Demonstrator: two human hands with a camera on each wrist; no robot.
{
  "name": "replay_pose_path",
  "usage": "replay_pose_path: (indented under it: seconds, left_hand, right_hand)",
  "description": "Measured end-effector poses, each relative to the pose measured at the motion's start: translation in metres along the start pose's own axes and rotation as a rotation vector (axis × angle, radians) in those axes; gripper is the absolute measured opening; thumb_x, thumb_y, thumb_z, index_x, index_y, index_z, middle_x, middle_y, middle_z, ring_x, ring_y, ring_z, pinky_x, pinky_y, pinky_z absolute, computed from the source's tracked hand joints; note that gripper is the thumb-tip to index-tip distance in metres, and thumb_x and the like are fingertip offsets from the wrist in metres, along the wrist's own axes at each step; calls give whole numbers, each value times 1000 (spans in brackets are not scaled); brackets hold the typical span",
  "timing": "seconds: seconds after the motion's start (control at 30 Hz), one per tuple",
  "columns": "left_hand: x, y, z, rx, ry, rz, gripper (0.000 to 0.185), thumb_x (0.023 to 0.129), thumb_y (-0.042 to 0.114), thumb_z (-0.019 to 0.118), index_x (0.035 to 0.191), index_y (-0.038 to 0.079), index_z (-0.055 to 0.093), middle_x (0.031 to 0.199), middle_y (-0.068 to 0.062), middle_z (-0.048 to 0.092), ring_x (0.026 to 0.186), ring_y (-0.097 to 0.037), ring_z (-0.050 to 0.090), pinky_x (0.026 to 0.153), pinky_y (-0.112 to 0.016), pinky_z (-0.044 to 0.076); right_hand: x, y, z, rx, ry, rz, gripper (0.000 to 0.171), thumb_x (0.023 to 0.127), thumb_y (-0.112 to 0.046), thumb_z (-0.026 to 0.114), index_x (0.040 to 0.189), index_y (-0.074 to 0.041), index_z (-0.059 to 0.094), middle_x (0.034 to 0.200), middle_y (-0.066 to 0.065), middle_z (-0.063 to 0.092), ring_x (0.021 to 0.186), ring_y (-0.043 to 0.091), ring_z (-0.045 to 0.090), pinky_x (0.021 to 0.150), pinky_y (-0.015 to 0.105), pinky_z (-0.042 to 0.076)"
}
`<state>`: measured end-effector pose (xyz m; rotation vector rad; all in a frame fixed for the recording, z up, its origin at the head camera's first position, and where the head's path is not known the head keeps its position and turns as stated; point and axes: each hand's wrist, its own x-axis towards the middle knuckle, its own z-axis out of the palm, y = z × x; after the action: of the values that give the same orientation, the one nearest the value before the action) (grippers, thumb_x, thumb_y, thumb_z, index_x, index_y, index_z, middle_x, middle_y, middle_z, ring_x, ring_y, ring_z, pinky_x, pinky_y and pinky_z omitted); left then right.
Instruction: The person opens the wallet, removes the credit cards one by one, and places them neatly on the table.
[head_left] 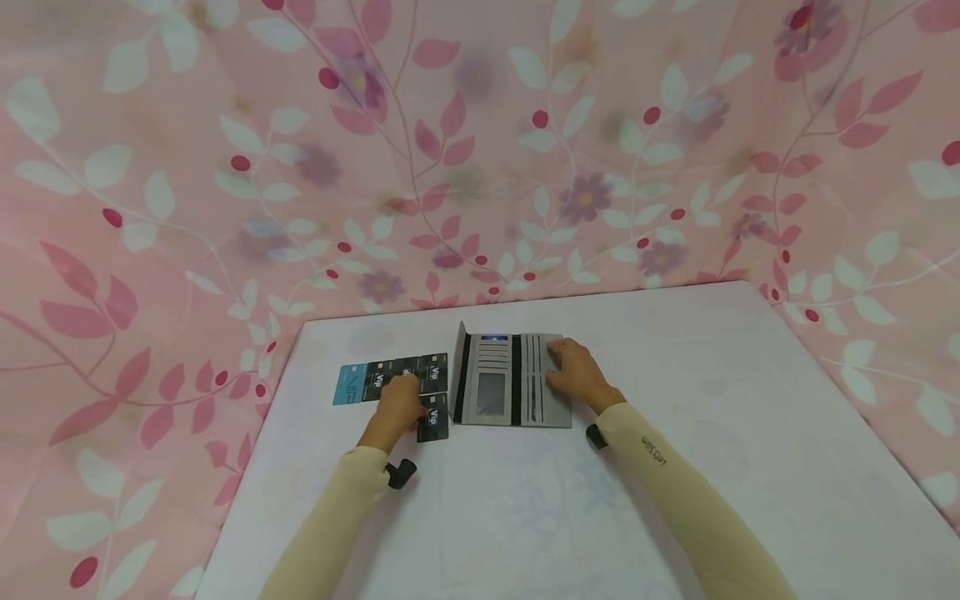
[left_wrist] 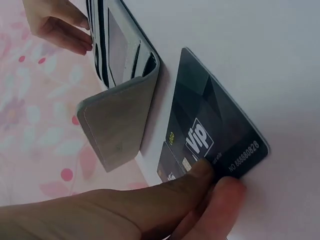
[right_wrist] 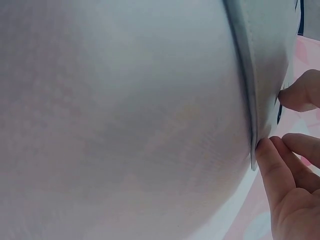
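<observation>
A grey wallet (head_left: 542, 400) lies spread out on the white table, its left flap (left_wrist: 117, 127) standing up. My left hand (head_left: 400, 404) pinches a black Vip card (left_wrist: 215, 115) by its edge between thumb and fingertip, just left of the wallet. In the head view, that card overlaps the lower end of a short row of cards. At the wallet's right edge is my right hand (head_left: 577, 371); in the right wrist view its thumb (right_wrist: 300, 92) rests on the inner side while the fingertips grip along the edge.
Left of the wallet, a blue card (head_left: 349, 385) and several black Vip cards (head_left: 434, 372) lie in a row, partly covered by my left hand. A blue card (head_left: 495, 337) shows in a wallet slot. Pink floral cloth (head_left: 480, 167) hangs behind the table (head_left: 712, 467).
</observation>
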<state>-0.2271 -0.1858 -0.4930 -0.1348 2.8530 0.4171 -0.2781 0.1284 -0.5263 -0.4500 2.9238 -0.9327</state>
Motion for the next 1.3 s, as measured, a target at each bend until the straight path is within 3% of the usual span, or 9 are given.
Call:
replay_pose_path:
  seconds: [0.33, 0.53, 0.6, 0.67, 0.73, 0.83, 0.93, 1.13, 1.3]
  left_hand:
    - [1, 3, -4, -72, 26, 69, 11, 84, 3, 73, 90, -6, 70, 73, -12, 67, 58, -19, 61, 48, -27, 51]
    - [4, 18, -11, -357, 387, 244, 13, 94, 11, 63, 88, 1, 69, 67, -4, 62, 55, -16, 56, 48, -29, 46]
    - [5, 31, -8, -465, 441, 328, 12, 96, 11, 61, 93, 2, 68, 69, -4, 63, 56, -15, 57, 49, -29, 46]
    - [5, 46, -1, -564, 380, 399, 13, 97, 11, 60, 97, 1, 68, 71, -4, 65, 58, -15, 60, 50, -27, 50]
    - [5, 62, 8, -669, 239, 435, 15, 98, 10, 59, 101, -2, 68, 76, -6, 67, 62, -15, 65, 54, -26, 54]
    - [7, 84, 21, -809, -4, 424, 20, 98, 9, 58, 108, -7, 67, 85, -10, 69, 70, -17, 68, 63, -28, 58]
    - [12, 100, 32, -888, -158, 363, 23, 98, 10, 59, 108, -8, 67, 88, -13, 70, 74, -18, 69, 68, -30, 59]
    - [21, 116, 49, -924, -255, 261, 20, 97, 11, 61, 104, -7, 68, 84, -11, 70, 74, -18, 70, 67, -28, 58]
    - [20, 118, 53, -932, -244, 246, 20, 96, 9, 60, 104, -8, 68, 84, -11, 70, 75, -19, 71, 68, -28, 58]
  right_hand:
    - [0, 4, -2, 10, -7, 8, 57, 81, -6, 67, 133, 11, 51, 128, 22, 55, 108, 30, 57, 95, 43, 49]
    - [0, 4, 0, -2, -11, 11, 57, 81, -8, 68, 133, 9, 52, 129, 21, 55, 109, 30, 57, 96, 41, 48]
    - [-1, 4, -1, -3, -4, 8, 56, 81, -7, 68, 133, 10, 52, 128, 21, 55, 107, 30, 57, 94, 42, 49]
    - [-1, 4, -1, -7, -2, 3, 56, 82, -8, 68, 133, 10, 52, 128, 21, 55, 107, 29, 57, 93, 41, 49]
    - [-2, 4, -1, -9, 2, -6, 56, 82, -8, 68, 132, 9, 53, 128, 21, 56, 108, 29, 57, 93, 41, 49]
    - [-1, 4, -2, -2, 14, -22, 56, 81, -8, 68, 132, 9, 53, 128, 21, 56, 109, 30, 57, 94, 42, 49]
    - [-1, 3, -2, 12, 25, -30, 56, 80, -8, 69, 131, 10, 54, 128, 22, 56, 109, 31, 58, 95, 42, 49]
    - [-2, 4, 0, 25, 31, -34, 57, 80, -8, 69, 132, 9, 53, 131, 21, 55, 117, 32, 55, 101, 43, 44]
    - [-2, 5, -1, 32, 33, -36, 58, 80, -8, 69, 133, 9, 52, 131, 23, 54, 120, 34, 53, 103, 45, 43]
